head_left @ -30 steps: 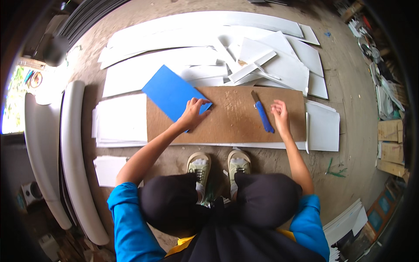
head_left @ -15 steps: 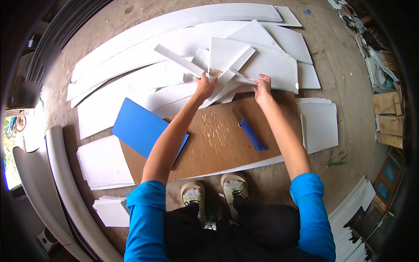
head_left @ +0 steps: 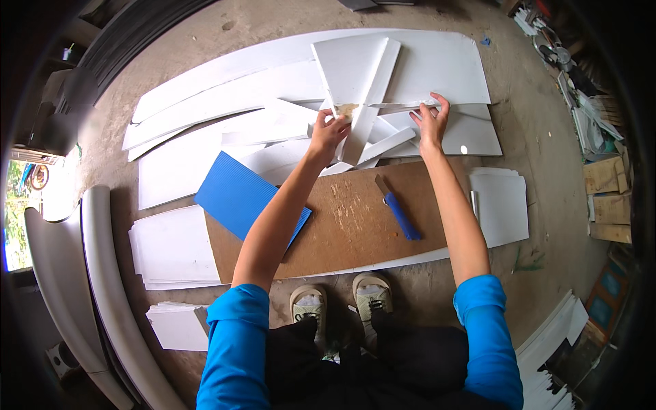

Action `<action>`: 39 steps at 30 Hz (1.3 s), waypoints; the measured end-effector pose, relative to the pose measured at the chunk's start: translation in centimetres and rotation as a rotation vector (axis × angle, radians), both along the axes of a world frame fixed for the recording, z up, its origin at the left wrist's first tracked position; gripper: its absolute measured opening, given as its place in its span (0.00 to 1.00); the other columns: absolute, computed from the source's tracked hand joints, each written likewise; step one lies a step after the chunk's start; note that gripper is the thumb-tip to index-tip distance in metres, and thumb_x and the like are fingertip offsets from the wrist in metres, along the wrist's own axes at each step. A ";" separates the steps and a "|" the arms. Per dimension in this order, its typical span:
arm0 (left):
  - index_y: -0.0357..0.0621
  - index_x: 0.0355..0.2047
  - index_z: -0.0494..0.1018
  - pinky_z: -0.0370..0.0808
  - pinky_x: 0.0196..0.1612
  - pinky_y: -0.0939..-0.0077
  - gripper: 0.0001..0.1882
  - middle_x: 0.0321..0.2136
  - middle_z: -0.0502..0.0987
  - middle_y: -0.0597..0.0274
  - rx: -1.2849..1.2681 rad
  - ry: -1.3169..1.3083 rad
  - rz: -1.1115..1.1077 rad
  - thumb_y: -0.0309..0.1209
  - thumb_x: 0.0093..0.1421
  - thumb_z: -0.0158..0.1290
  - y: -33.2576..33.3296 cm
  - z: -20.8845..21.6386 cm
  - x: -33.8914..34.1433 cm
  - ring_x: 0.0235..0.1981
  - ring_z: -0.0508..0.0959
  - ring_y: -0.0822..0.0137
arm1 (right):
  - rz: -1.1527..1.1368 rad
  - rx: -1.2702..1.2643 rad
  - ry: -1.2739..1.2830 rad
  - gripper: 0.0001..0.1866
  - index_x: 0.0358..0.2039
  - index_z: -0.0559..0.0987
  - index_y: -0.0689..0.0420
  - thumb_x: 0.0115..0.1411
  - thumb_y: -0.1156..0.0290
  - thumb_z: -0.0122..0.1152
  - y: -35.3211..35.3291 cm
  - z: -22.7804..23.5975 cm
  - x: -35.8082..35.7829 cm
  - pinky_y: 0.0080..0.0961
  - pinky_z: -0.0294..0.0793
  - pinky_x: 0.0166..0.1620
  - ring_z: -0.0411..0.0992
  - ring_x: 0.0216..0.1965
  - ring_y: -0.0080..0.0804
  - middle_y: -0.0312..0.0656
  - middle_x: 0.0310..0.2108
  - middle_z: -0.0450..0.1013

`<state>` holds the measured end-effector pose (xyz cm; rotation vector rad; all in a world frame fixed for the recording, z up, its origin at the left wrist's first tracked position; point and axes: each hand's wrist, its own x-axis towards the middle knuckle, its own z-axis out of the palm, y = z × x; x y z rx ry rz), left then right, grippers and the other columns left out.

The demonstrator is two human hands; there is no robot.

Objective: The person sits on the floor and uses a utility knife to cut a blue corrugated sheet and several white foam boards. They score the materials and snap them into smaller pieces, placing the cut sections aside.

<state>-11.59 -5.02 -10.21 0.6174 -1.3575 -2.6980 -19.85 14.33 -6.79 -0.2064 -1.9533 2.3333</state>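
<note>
Over a heap of white foam-like boards, my left hand (head_left: 330, 133) closes its fingers on the lower edge of a white board (head_left: 350, 68) with a brown stained patch. A narrow white strip (head_left: 372, 96) lies slanting across that board. To the right, my right hand (head_left: 430, 124) pinches the near edge of a large white board (head_left: 437, 72), thumb and fingers on either side. Nearer to me, a blue-handled knife (head_left: 402, 217) lies on a brown wooden board (head_left: 342, 225). A blue ribbed sheet (head_left: 242, 195) rests on its left part, partly behind my left forearm.
Several long white sheets (head_left: 198, 89) lie on the concrete floor beyond. Stacks of white sheets (head_left: 171, 246) sit left and right (head_left: 502, 205) of the brown board. Curved white panels (head_left: 102, 273) stand at the left. Cardboard boxes (head_left: 607, 184) line the right side.
Both hands have shifted slightly, the right one upward and to the right. The stained board and large board have moved toward the far side. The strip by my left hand now lies lower in the heap.
</note>
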 end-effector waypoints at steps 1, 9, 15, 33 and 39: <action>0.42 0.42 0.54 0.72 0.45 0.69 0.15 0.38 0.70 0.50 -0.015 0.056 0.051 0.25 0.58 0.47 -0.6 1.2 0.9 0.40 0.74 0.62 | 0.080 0.055 -0.014 0.22 0.50 0.59 0.51 0.55 0.72 0.51 0.1 1.5 0.7 0.28 0.73 0.38 0.67 0.36 0.36 0.52 0.46 0.57; 0.36 0.41 0.56 0.76 0.39 0.73 0.12 0.34 0.71 0.49 -0.323 0.176 0.415 0.26 0.60 0.43 -2.0 14.3 7.0 0.31 0.75 0.65 | 0.280 0.408 0.003 0.39 0.54 0.50 0.56 0.50 0.52 0.59 -3.2 8.1 5.7 0.38 0.57 0.52 0.55 0.51 0.50 0.61 0.51 0.49; 0.37 0.42 0.63 0.69 0.31 0.81 0.11 0.31 0.72 0.58 -1.044 0.361 0.857 0.28 0.60 0.45 -5.9 23.5 14.6 0.29 0.71 0.73 | 0.376 0.469 0.411 0.28 0.49 0.58 0.58 0.53 0.61 0.58 -4.8 17.5 10.5 0.34 0.63 0.48 0.63 0.44 0.44 0.55 0.47 0.57; 0.44 0.51 0.65 0.66 0.32 0.84 0.18 0.24 0.70 0.67 -1.047 0.473 0.185 0.31 0.61 0.46 0.1 30.5 23.7 0.25 0.66 0.78 | 0.663 0.506 0.855 0.21 0.46 0.64 0.55 0.52 0.74 0.58 -1.2 29.0 24.7 0.27 0.69 0.43 0.71 0.40 0.33 0.39 0.36 0.72; 0.43 0.51 0.65 0.66 0.32 0.84 0.18 0.23 0.70 0.66 -1.008 0.409 0.116 0.31 0.60 0.46 1.7 29.6 22.9 0.25 0.66 0.78 | 0.552 0.593 0.831 0.18 0.42 0.67 0.54 0.50 0.78 0.57 -0.1 27.9 24.4 0.26 0.71 0.36 0.72 0.35 0.32 0.37 0.32 0.73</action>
